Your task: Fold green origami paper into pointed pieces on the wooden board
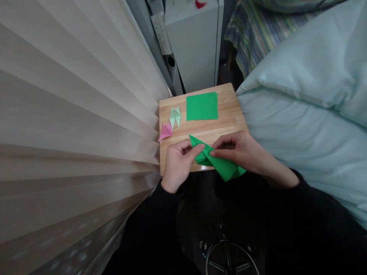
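A partly folded sheet of green origami paper (pixel 222 164) is held at the near edge of a small wooden table (pixel 226 126). My left hand (pixel 179 160) pinches its left part between thumb and fingers. On the upper edge, my right hand (pixel 241 149) pinches the paper near the middle, thumb in front. The paper slants down to the right, and its lower flaps hang past the table edge. Beyond the hands lies a stack of flat green paper (pixel 202 106). Left of it are a pale green folded paper piece (pixel 175 115) and a pink folded paper piece (pixel 165 131).
A pleated curtain (pixel 86 114) borders the table on the left. On the right is a bed with a pale blue cover (pixel 298 99). A white cabinet (pixel 192 46) stands behind the table. Below, a stool's round metal base (pixel 229 263) shows on the dark floor.
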### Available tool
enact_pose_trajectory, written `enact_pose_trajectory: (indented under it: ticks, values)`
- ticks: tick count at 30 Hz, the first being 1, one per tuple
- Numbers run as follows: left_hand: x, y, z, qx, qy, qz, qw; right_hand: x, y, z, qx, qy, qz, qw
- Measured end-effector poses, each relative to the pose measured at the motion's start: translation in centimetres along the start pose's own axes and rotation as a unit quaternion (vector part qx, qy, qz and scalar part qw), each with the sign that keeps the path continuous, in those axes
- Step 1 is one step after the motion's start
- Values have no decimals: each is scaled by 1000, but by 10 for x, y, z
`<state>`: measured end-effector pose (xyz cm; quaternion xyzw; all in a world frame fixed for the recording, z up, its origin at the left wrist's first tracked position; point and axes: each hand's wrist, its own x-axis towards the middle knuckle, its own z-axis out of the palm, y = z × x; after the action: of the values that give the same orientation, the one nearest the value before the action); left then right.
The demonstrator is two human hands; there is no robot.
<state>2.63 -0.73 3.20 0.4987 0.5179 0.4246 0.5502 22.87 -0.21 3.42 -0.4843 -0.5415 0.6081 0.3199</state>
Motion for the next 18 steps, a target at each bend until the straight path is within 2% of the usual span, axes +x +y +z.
enact_pose_trajectory:
  ticks: [18]
  values:
    - [-4, 4, 3, -7, 19, -10, 1000, -1, 1, 1, -5, -28, -23, 999]
